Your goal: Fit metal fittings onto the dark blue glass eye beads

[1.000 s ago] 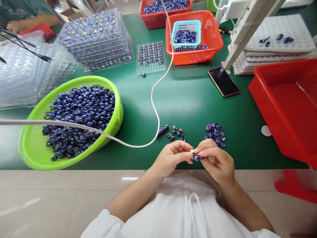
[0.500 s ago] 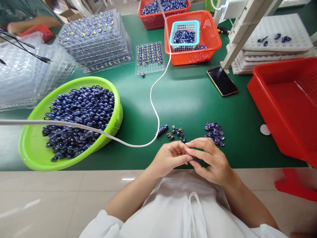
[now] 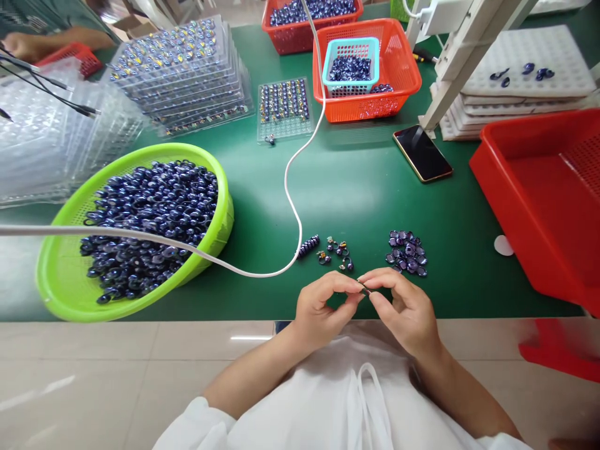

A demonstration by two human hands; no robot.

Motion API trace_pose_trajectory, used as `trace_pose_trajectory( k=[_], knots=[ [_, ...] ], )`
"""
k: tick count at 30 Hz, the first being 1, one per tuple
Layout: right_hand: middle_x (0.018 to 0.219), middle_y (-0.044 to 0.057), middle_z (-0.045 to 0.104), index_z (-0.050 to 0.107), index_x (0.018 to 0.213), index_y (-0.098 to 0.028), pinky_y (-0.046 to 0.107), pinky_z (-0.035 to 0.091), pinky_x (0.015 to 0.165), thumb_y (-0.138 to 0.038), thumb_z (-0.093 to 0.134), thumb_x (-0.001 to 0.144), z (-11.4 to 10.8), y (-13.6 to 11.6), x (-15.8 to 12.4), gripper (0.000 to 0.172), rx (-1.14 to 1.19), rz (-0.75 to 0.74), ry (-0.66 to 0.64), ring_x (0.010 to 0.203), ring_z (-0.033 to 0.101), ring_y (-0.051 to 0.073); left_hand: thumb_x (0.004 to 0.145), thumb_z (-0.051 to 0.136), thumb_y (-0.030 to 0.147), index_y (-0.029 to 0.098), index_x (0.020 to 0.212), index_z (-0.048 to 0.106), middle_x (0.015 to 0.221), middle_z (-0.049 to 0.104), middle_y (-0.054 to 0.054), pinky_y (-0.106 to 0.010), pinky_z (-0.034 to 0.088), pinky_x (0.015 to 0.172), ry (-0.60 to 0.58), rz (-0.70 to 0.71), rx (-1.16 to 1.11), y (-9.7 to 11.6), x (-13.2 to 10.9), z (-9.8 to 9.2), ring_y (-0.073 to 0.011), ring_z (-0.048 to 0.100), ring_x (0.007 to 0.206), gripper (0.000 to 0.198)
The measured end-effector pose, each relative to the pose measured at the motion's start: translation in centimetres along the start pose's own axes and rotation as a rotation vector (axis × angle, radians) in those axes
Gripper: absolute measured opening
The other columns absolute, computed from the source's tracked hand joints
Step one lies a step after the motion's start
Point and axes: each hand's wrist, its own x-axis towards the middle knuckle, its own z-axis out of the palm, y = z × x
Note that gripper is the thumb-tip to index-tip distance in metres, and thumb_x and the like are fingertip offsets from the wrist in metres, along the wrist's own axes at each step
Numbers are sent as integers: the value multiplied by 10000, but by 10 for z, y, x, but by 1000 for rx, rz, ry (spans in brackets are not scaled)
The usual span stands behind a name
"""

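Note:
My left hand [image 3: 323, 306] and my right hand [image 3: 403, 306] meet fingertip to fingertip at the table's near edge, both pinched on one small dark piece [image 3: 364, 286] between them. Just beyond the fingers lie a few small blue-and-gold pieces [image 3: 335, 250] and a short dark stack [image 3: 308, 246]. To the right of those sits a little heap of purple stones [image 3: 407, 254]. A green basket [image 3: 56, 275] heaped with dark blue rings stands at the left.
A white cable [image 3: 293, 206] loops across the green mat. Stacked clear trays [image 3: 182, 75], a small filled tray [image 3: 284, 107], orange baskets [image 3: 403, 69], a phone [image 3: 422, 154], white foam trays [image 3: 525, 75] and a red bin [image 3: 544, 200] ring the area. Another person's arm [image 3: 51, 40] is at far left.
My hands drew together and overlapped half a second ago, then parted slightly; the blue bead with gold tip seen earlier no longer shows, only a small dark piece pinched between the fingertips.

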Motion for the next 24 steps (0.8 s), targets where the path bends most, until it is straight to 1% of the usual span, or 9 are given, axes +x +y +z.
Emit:
trace_pose_trajectory(
  k=[3,6,8,10,12,15,18,21,24],
  knots=[
    [1043,24,714,673,1035,-277,351,551,863,-82,646,884,2,1,2,247,-28,-51,1,992,676,192,834,658,33,181,910,696,839,767,-63,-271,588,706,8,-33,14,1,-2,-1,-162,720,759,171],
    [1045,30,713,674,1050,-278,376,544,873,-43,648,867,6,3,4,299,-79,-155,12,1006,667,203,850,656,64,177,924,704,844,768,-63,-272,599,709,17,-131,23,2,-8,-2,-168,732,763,144],
    [1046,34,709,664,1044,-272,397,532,891,-30,649,857,8,4,5,306,-124,-213,15,1008,660,210,865,649,77,174,951,710,861,773,-61,-263,603,718,-2,-193,23,3,-11,-5,-163,738,764,143],
    [1041,38,704,645,1023,-259,409,516,911,-29,642,857,8,5,7,283,-157,-226,15,1006,654,211,882,643,91,176,986,713,897,779,-59,-258,605,745,-41,-221,40,2,-13,-11,-159,745,787,152],
    [1046,43,696,621,998,-247,411,502,928,-39,622,871,6,6,7,243,-178,-204,14,1011,649,209,890,651,114,183,1021,709,966,775,-64,-270,602,787,-31,-205,132,0,-11,-22,-165,743,845,159],
    [1082,53,683,594,977,-239,414,492,944,-67,584,901,-1,7,7,188,-194,-157,1,1029,644,210,869,705,183,190,1076,690,1057,736,-74,-306,581,802,133,-171,439,-9,-3,-47,-179,708,876,208],
    [1097,54,682,584,965,-241,420,486,960,-90,562,919,-5,6,7,160,-207,-129,0,1031,647,212,815,770,286,190,1152,661,1046,698,-75,-333,564,759,229,-260,698,-22,8,-70,-196,669,841,366],
    [1099,53,682,583,953,-243,423,485,974,-100,566,917,-4,5,7,149,-214,-115,-10,1029,648,213,822,748,297,186,1161,655,941,697,-59,-343,549,750,195,-350,757,-32,14,-78,-203,649,811,369],
    [1089,54,681,588,939,-245,421,491,971,-107,576,912,0,6,8,140,-208,-117,-30,1025,648,217,838,709,263,193,1110,675,834,687,-34,-341,533,749,156,-361,777,-37,16,-77,-201,639,786,283]
  ],
)
